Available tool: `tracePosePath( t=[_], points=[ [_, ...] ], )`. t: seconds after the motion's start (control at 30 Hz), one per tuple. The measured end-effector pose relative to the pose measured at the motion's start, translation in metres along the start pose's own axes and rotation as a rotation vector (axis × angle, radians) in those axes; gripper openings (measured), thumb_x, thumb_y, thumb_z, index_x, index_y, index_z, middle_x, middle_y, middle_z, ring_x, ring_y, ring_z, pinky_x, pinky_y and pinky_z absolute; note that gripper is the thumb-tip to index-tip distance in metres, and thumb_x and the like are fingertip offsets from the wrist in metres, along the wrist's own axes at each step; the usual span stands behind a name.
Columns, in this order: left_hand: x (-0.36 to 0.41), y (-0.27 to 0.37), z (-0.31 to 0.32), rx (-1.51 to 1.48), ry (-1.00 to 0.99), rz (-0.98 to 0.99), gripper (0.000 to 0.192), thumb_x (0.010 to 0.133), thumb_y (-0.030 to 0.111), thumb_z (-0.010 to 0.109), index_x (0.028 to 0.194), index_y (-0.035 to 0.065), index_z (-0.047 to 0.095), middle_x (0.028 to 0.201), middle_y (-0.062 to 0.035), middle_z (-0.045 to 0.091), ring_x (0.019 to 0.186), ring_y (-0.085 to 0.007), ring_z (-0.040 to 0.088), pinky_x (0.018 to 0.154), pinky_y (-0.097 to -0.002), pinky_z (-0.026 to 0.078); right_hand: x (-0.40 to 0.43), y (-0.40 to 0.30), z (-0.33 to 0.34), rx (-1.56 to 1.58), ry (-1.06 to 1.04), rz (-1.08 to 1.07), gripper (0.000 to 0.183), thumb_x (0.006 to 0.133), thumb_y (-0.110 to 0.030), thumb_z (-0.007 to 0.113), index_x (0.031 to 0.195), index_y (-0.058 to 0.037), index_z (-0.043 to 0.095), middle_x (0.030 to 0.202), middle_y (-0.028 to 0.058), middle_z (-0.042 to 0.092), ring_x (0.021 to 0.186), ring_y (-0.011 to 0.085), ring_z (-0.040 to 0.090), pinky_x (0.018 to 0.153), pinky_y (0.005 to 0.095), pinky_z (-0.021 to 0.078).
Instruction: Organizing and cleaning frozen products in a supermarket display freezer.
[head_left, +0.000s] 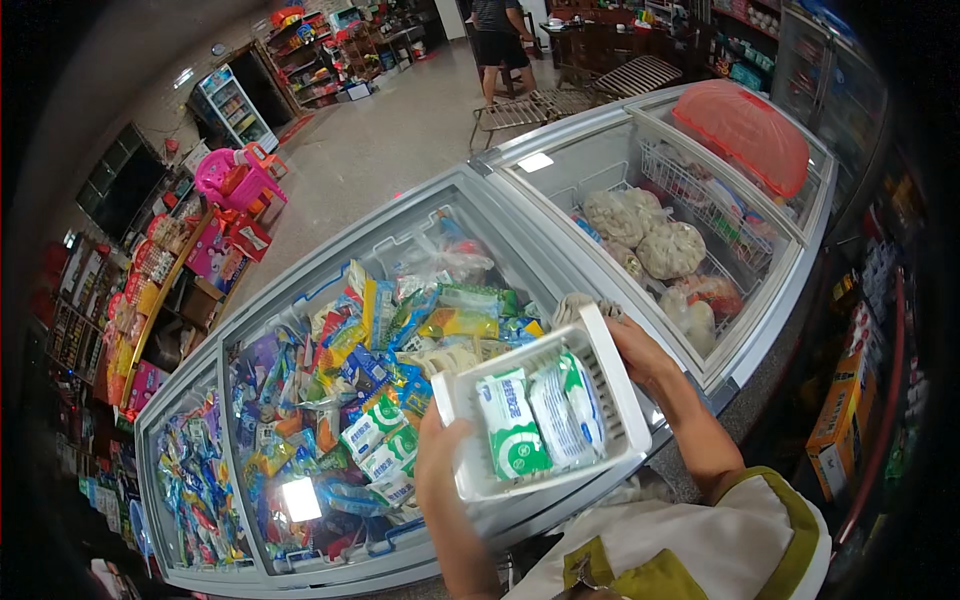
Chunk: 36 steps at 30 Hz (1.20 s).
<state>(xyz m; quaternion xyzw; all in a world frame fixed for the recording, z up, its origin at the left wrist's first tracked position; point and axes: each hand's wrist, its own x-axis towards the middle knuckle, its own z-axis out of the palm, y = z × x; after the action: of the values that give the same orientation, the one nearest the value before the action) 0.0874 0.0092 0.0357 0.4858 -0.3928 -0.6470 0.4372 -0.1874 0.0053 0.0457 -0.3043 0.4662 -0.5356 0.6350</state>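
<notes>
Between my two hands is a white plastic basket (616, 319) with slotted sides, tilted above the near side of a chest freezer (420, 574). Inside it lie green-and-white packets (514, 424) bearing printed writing. My left hand (442, 454) grips the basket's left side. My right hand (639, 351) grips its upper right side, with the fingertips partly hidden. A crumpled greyish cloth (586, 306) shows beside the right hand; whether that hand holds it I cannot tell. Left of the basket, similar green-and-white packets (379, 442) lie among wrapped frozen goods (352, 330).
The freezer's right section holds bagged pale food (671, 250) and a wire basket (686, 184). A red mesh food cover (750, 135) rests on its glass. Beyond stand a folding slatted seat (510, 116), a pink plastic chair (236, 178) and a person (499, 37). Orange boxes (844, 420) stand right.
</notes>
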Motion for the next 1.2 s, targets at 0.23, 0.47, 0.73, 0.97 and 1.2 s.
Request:
tracePosePath(
  t=[0.23,0.47,0.73,0.97,1.2],
  points=[
    [0.005,-0.005,-0.007,-0.004,-0.142,-0.019,0.06,0.066,-0.003,0.054,0.125,-0.0009,0.051,0.104,-0.0089,0.063,0.091,-0.0169,0.061,0.081,-0.0276,0.048,0.018,0.035,-0.04,0.099,-0.175,0.268,0.029,0.085,-0.019,0.061,0.103,0.004,0.063,0.082,0.0078,0.066,0.058,0.0081,0.062,0.05,0.0228,0.0534],
    [0.008,-0.021,0.016,0.103,-0.299,-0.115,0.069,0.067,-0.002,0.057,0.134,0.0023,0.044,0.112,-0.0079,0.06,0.098,-0.017,0.059,0.087,-0.0283,0.045,-0.004,0.039,0.015,0.182,-0.328,0.394,0.033,0.092,-0.026,0.055,0.117,-0.0033,0.057,0.102,0.0093,0.065,0.089,0.0172,0.064,0.079,0.0273,0.0533],
    [0.017,-0.033,0.022,0.055,-0.215,-0.014,0.072,0.065,-0.006,0.055,0.136,0.0022,0.041,0.113,-0.0092,0.06,0.096,-0.0174,0.06,0.083,-0.0273,0.048,-0.024,0.063,0.007,0.363,-0.289,0.413,0.034,0.093,-0.027,0.055,0.117,-0.0034,0.057,0.103,0.0096,0.065,0.09,0.0181,0.064,0.08,0.0281,0.053],
    [0.02,-0.039,0.032,-0.041,-0.035,0.087,0.071,0.067,-0.002,0.058,0.135,0.0033,0.04,0.117,-0.0116,0.056,0.104,-0.0212,0.056,0.09,-0.0307,0.044,-0.018,0.089,0.051,0.535,-0.275,0.466,0.035,0.093,-0.029,0.054,0.117,-0.0036,0.057,0.104,0.01,0.065,0.091,0.019,0.064,0.081,0.029,0.0528],
    [0.02,-0.023,0.035,-0.142,0.13,0.287,0.056,0.074,-0.001,0.052,0.129,0.0008,0.041,0.114,-0.0108,0.055,0.101,-0.0202,0.056,0.088,-0.0314,0.045,-0.035,0.1,0.046,0.696,-0.246,0.562,0.035,0.094,-0.03,0.054,0.117,-0.0038,0.057,0.104,0.0104,0.065,0.092,0.0199,0.064,0.082,0.0299,0.0525]
  ],
)
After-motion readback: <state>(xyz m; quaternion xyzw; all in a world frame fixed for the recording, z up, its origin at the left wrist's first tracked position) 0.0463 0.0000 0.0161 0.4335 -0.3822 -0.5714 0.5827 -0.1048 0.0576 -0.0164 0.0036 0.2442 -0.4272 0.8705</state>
